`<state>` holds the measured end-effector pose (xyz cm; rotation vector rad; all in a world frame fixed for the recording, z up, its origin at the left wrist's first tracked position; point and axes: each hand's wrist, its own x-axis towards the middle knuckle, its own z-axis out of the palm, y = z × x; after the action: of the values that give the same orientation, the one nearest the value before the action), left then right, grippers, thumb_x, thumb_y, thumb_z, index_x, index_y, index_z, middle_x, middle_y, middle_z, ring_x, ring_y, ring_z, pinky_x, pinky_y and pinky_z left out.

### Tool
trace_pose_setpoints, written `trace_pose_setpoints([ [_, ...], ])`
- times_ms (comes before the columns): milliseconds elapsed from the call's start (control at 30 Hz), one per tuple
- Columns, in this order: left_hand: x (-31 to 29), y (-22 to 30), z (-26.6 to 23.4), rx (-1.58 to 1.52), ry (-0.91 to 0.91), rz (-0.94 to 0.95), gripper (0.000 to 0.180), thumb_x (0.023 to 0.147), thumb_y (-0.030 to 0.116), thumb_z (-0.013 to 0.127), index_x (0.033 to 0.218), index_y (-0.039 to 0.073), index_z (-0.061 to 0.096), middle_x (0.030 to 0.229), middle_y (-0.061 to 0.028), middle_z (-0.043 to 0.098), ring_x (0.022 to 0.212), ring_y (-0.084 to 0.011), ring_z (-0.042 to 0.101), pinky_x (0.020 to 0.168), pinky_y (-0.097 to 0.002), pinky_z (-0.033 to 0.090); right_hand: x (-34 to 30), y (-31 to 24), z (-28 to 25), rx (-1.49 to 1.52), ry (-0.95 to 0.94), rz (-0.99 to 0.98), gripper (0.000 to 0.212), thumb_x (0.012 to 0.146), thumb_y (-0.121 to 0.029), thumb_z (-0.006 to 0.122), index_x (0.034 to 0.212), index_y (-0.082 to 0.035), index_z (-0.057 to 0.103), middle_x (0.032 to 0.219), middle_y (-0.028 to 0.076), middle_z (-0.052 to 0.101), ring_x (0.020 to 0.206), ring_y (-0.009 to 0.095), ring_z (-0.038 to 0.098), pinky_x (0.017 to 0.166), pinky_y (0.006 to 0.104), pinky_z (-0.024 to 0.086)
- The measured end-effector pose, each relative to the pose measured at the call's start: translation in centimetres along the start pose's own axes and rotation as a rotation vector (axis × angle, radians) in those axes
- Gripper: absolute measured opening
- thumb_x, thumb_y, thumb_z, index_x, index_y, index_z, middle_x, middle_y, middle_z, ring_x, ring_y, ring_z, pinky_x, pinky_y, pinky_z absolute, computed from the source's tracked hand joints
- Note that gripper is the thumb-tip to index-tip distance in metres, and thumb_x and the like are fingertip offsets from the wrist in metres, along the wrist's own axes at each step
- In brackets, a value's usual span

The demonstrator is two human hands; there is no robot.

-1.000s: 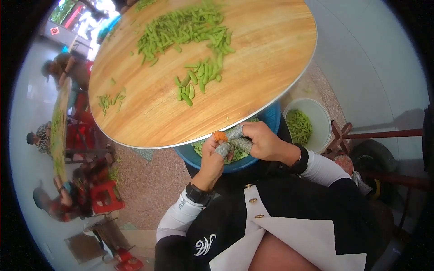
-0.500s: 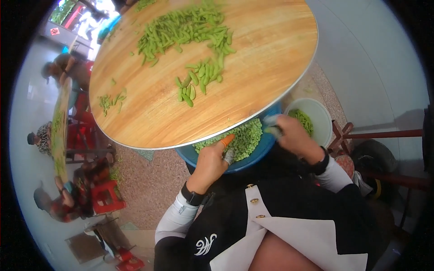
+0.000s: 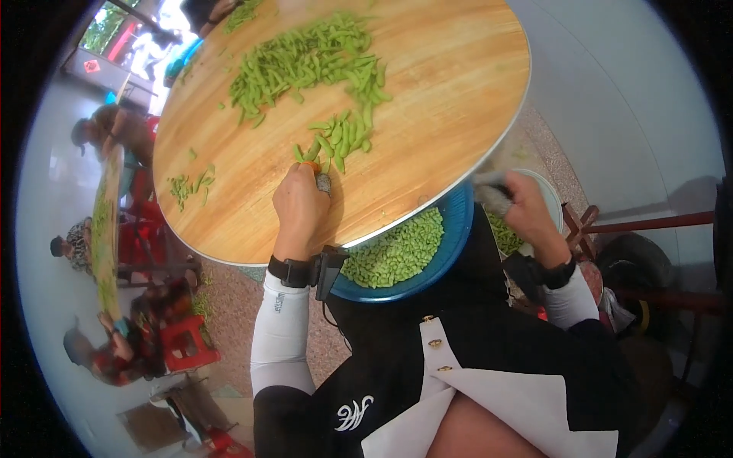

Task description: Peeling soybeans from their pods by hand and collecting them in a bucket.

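Observation:
On the round wooden table (image 3: 427, 91), my left hand (image 3: 299, 206) is at the near end of a string of green edamame pods (image 3: 347, 133). Its fingers are pinched on a pod, partly hidden behind the hand; one fingertip wears an orange cover, another a grey wrap. Motion smears my right hand (image 3: 527, 210), which is over the rim of a white bucket (image 3: 551, 200). Grey wrapping shows on its fingers, but whether they hold anything is unclear. Below the table edge, a blue basin (image 3: 458, 221) holds shelled green beans (image 3: 401, 252). More pods (image 3: 500, 233) lie in the bucket.
A larger pod heap (image 3: 298, 65) and a small scatter of pods (image 3: 187, 187) lie on the tabletop. At left, several people sit along a long table (image 3: 103, 229) near red stools (image 3: 187, 343). A reddish metal frame (image 3: 649, 227) and dark tyre (image 3: 634, 267) are at right.
My left hand has moved from above the basin up and left onto the tabletop pods. My right hand has shifted right, from the basin's edge to the bucket.

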<state>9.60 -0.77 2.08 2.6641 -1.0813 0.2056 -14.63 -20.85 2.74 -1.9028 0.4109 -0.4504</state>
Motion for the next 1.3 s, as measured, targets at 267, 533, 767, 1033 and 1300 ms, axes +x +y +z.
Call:
trace_pose_setpoints([
  [267, -3.7, 3.3, -1.7, -0.848, 0.090, -0.113, 0.016, 0.076, 0.006, 0.062, 0.089, -0.002, 0.057, 0.074, -0.0113, 0.061, 0.062, -0.0175, 0.059, 0.056, -0.0279, 0.046, 3.8, -1.9, 7.3, 0.475, -0.300, 0.190, 0.018, 0.087, -0.020, 0.051, 0.085, -0.004, 0.058, 0.063, -0.001, 0.053, 0.052, 0.005, 0.047, 0.047, 0.0182, 0.037],
  [533, -7.1, 5.5, -2.8, -0.842, 0.193, 0.081, 0.020, 0.074, 0.001, 0.062, 0.094, -0.004, 0.058, 0.080, -0.0149, 0.063, 0.069, -0.0204, 0.063, 0.064, -0.0270, 0.050, 3.6, -4.4, 8.5, 0.642, -0.355, 0.233, 0.016, 0.088, -0.016, 0.050, 0.085, -0.002, 0.056, 0.063, 0.001, 0.052, 0.053, 0.006, 0.048, 0.048, 0.0186, 0.038],
  [767, -7.5, 5.6, -2.2, -0.869, 0.202, 0.098, 0.019, 0.073, 0.000, 0.061, 0.092, -0.003, 0.059, 0.080, -0.0144, 0.063, 0.069, -0.0213, 0.063, 0.062, -0.0276, 0.049, 3.3, -3.9, 8.7, 0.619, -0.335, 0.251, 0.012, 0.087, -0.014, 0.050, 0.085, -0.003, 0.056, 0.064, 0.000, 0.052, 0.054, 0.005, 0.046, 0.048, 0.0178, 0.036],
  [1033, -7.7, 5.9, -1.4, -0.514, 0.155, 0.242, 0.052, 0.052, -0.014, 0.053, 0.102, -0.003, 0.049, 0.088, -0.0203, 0.055, 0.081, -0.0363, 0.054, 0.069, -0.0364, 0.045, 2.9, -2.8, 9.8, 0.668, -0.258, 0.237, 0.006, 0.086, -0.010, 0.050, 0.085, -0.005, 0.054, 0.069, -0.002, 0.052, 0.057, 0.004, 0.046, 0.049, 0.0175, 0.036],
  [1300, -8.4, 5.5, -0.2, -0.576, 0.119, 0.216, 0.040, 0.061, -0.007, 0.055, 0.100, -0.002, 0.049, 0.081, -0.0184, 0.055, 0.075, -0.0356, 0.055, 0.063, -0.0357, 0.044, 2.4, -3.1, 9.6, 0.434, -0.247, 0.009, 0.005, 0.086, -0.006, 0.049, 0.085, -0.003, 0.052, 0.071, -0.003, 0.051, 0.062, 0.004, 0.046, 0.056, 0.0190, 0.039],
])
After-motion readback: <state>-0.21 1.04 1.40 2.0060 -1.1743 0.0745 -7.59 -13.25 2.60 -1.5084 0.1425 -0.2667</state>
